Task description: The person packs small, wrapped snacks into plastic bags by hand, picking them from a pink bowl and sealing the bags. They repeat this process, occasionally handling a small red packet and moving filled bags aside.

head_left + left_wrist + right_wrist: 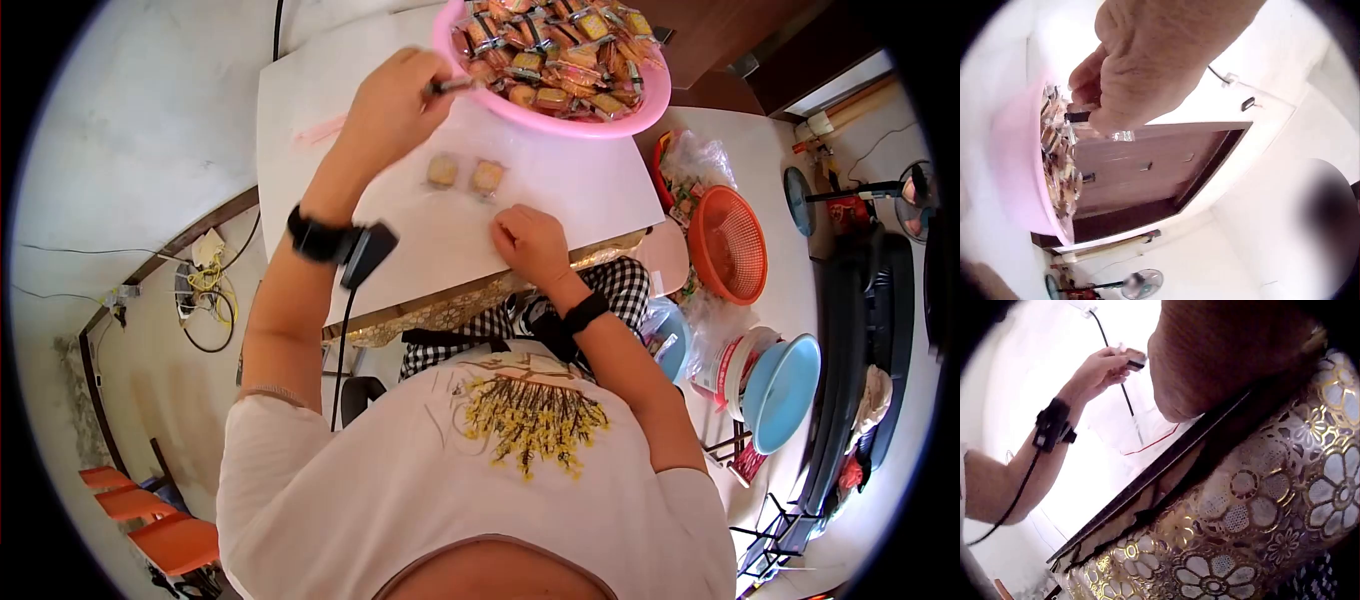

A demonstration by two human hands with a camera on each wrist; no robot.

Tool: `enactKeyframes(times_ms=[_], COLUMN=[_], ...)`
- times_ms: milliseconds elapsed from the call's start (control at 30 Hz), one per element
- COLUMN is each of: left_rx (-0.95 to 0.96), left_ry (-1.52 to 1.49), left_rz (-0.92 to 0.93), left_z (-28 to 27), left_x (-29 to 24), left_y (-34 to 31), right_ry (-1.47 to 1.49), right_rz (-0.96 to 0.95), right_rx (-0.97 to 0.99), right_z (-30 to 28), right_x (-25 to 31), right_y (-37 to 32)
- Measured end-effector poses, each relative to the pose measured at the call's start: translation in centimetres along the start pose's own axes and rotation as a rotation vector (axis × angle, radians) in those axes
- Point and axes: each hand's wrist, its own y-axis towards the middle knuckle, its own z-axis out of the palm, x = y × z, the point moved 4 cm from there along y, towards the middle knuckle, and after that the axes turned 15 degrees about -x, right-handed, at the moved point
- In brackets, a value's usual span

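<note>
My left hand [400, 105] pinches a small wrapped packet [452, 87] above the white table, beside the near left rim of a pink basin [610, 128] heaped with wrapped snacks. In the left wrist view the same hand [1141, 69] has the packet's clear wrapper end [1124, 135] sticking out under its fingers. The right wrist view also shows the packet [1136, 359] between thumb and fingers. Two wrapped pieces [442, 171] [488, 178] lie side by side on the table. Just below them my right hand [530, 245] rests near the table edge, fingers loosely curled, holding nothing.
Pale reddish strips [320, 130] lie at the table's left. Right of the table stand an orange-red basket [727, 245], plastic bags [698, 160] and blue basins [785, 395]. Patterned cloth [1216, 575] hangs at the table's front edge. A cable [342, 350] runs from the left wrist.
</note>
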Motion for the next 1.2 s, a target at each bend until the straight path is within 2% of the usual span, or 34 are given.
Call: enactKeyframes(times_ms=[67, 133, 167, 333, 500, 600, 700, 800, 900, 1000, 1100, 1200], left_rx=[-0.022, 0.017, 0.143, 0.209, 0.108, 0.097, 0.123, 0.267, 0.318, 0.402, 0.433, 0.396], left_ry=[-0.228, -0.258, -0.241, -0.065, 0.040, 0.105, 0.125, 0.104, 0.116, 0.158, 0.306, 0.326], left_rz=[-0.094, -0.105, -0.172, -0.012, 0.195, 0.310, 0.350, 0.278, 0.276, 0.345, 0.368, 0.332], left_z=[-2.2, -3.7, -4.0, -2.6, 0.4, 2.3, 3.9, 5.3, 7.1, 7.5, 8.4, 8.6], left_x=[-0.9, -2.3, -2.5, -4.2, -4.5, -3.6, -3.1, -3.0, -1.9, -2.8, -3.4, -3.9], left_y=[-3.8, -7.4, -9.3, -14.6, -15.3, -15.2, -15.2, -15.0, -15.6, -13.8, -12.9, -12.4], right_ry=[0.056, 0.041, 0.032, 0.051, 0.071, 0.090, 0.100, 0.088, 0.099, 0.111, 0.123, 0.114], right_rz=[0.034, 0.067, 0.083, 0.173, 0.118, 0.097, 0.108, 0.113, 0.103, 0.100, 0.107, 0.118], right_rx=[-0.028, -0.024, -0.023, -0.060, -0.098, -0.120, -0.142, -0.155, -0.162, -0.190, -0.215, -0.208], right_z=[-0.1, -0.2, -0.2, -0.9, -1.1, -1.5, -1.7, -1.9, -2.0, -1.8, -2.0, -2.3], right_x=[0.0, -0.1, -0.1, 1.7, 3.1, 3.5, 3.5, 3.1, 2.5, 2.2, 1.8, 1.2], right_y=[0.2, 0.3, 0.2, 0.8, 0.9, 1.0, 0.8, 0.7, 0.4, 0.2, 0.7, 0.8])
